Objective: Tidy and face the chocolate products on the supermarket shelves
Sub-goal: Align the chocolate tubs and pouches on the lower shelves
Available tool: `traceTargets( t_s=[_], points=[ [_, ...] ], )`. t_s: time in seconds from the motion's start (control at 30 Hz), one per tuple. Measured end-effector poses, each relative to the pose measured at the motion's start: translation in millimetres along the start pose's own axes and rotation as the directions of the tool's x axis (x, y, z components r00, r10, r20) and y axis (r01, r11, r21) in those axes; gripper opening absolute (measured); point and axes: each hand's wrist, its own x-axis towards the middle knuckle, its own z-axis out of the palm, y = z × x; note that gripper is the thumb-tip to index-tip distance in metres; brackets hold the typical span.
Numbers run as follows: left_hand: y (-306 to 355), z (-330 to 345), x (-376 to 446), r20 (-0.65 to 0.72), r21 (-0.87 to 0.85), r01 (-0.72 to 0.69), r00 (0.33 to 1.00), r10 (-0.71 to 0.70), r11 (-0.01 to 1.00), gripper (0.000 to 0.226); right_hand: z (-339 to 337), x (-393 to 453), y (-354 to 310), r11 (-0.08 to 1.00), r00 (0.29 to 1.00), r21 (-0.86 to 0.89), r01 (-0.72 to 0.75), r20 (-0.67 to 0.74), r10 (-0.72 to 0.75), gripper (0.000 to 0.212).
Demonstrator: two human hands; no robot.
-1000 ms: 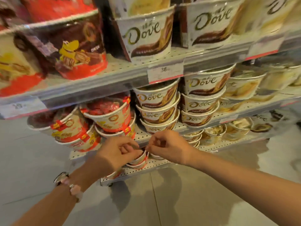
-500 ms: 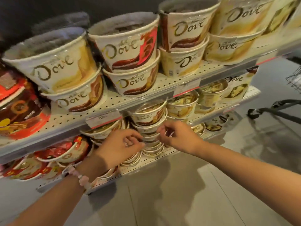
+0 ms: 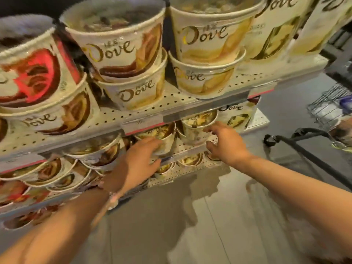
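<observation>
Reaching with spread fingers, left hand (image 3: 137, 161) and right hand (image 3: 226, 141) risk toppling stacked Dove tubs (image 3: 198, 130); neither hand grips anything.

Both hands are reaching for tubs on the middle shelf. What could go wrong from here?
1. The right hand reaches a tub with fingers spread, not gripping; a nudge might tip it off the shelf edge.
2. The left hand touches another tub beside leaning stacks; pushing could topple them.
3. The view is blurred, so which way the labels face cannot be checked.
</observation>
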Motion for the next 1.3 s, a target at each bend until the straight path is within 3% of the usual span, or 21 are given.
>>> traceTargets(
  t_s=[0.17,0.23,0.3,0.37,0.5,0.57,0.67,0.77,0.9,1.03,1.13,1.2,1.3],
  points=[
    [-6.5,39.8,31.0,-0.015,0.347,-0.051,0.998,0.06,0.936,0.063,8.3,40.2,29.9,0.975,0.985,-0.153,0.162,-0.039,-0.17,0.053],
    [-16.7,54.1,44.1,-0.125,0.366,0.039,0.992,0.008,0.93,0.062,13.2,57.3,40.3,0.948,0.972,-0.227,0.223,-0.022,-0.234,0.062],
    [-25.4,64.8,50.0,-0.138,0.32,0.105,0.988,-0.063,0.941,0.057,18.1,70.5,51.5,0.91,0.957,-0.306,0.281,0.019,-0.289,0.064],
    [-36.2,68.3,56.1,-0.186,0.269,0.169,0.975,-0.121,0.948,0.046,20.3,81.4,61.0,0.867,0.944,-0.386,0.316,0.037,-0.328,0.061],
    [-46.8,67.5,64.3,-0.137,0.461,0.165,0.984,-0.114,0.872,0.04,23.8,94.4,83.0,0.786,0.879,-0.433,0.441,0.032,-0.476,0.038],
    [-45.5,68.1,67.3,-0.13,0.524,0.135,0.988,-0.077,0.841,0.039,20.4,100.4,83.0,0.76,0.844,-0.407,0.506,0.055,-0.533,0.024],
    [-35.4,68.9,73.4,-0.189,0.488,0.132,0.981,-0.043,0.863,0.038,18.3,105.1,73.1,0.764,0.816,-0.317,0.562,0.056,-0.576,0.021],
    [-24.6,76.4,80.6,-0.246,0.351,0.142,0.968,-0.055,0.926,0.038,24.2,101.5,65.3,0.773,0.815,-0.298,0.56,0.034,-0.578,0.024],
    [-20.2,76.0,81.1,-0.284,0.228,0.167,0.954,-0.099,0.959,0.039,29.9,102.5,58.3,0.812,0.869,-0.325,0.485,0.07,-0.49,0.029],
    [-34.9,64.0,70.8,-0.196,0.288,0.142,0.977,-0.087,0.947,0.058,21.2,106.1,65.9,0.847,0.884,-0.252,0.468,0.151,-0.443,0.053],
    [-52.3,56.7,66.3,-0.111,0.338,0.185,0.982,-0.156,0.923,0.053,11.7,109.0,76.4,0.875,0.915,-0.278,0.397,0.2,-0.351,0.069],
    [-56.1,55.2,64.4,-0.104,0.311,0.187,0.981,-0.162,0.932,0.048,12.0,109.4,79.1,0.88,0.915,-0.268,0.392,0.214,-0.342,0.063],
    [-56.6,59.6,64.0,-0.186,0.362,0.142,0.979,-0.078,0.921,0.041,16.3,104.6,76.8,0.868,0.913,-0.282,0.408,0.111,-0.393,0.045]
  ],
)
